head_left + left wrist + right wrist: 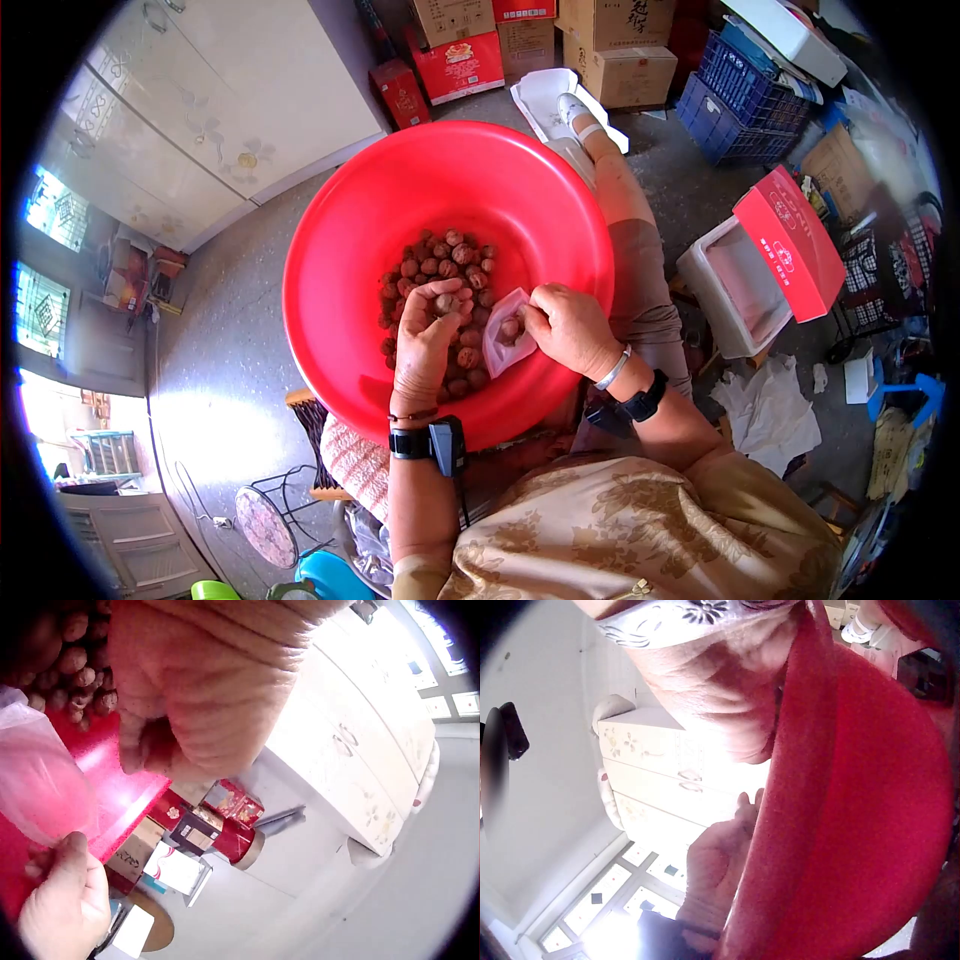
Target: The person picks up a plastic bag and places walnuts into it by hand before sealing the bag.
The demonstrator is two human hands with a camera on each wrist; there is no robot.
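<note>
A big red plastic basin (340,230) holds a heap of brown walnuts (460,255) across its bottom. Over the heap, my left hand (422,345) holds a walnut (447,304) between curled fingers and thumb. My right hand (575,328) pinches the edge of a thin, pale pink plastic bag (497,355), which has walnuts inside. In the left wrist view the bag (41,772) hangs from the right fingertips, and the left palm (210,682) hides the held walnut. The basin wall (870,802) covers most of the hands' work in the right wrist view.
Cardboard boxes (625,75) and red cartons (460,68) stand behind the basin. To the right are blue crates (735,115) and a white foam box (715,300) beside a red lid (790,245). White cabinets (210,110) line the left; a round stool (267,525) stands lower left.
</note>
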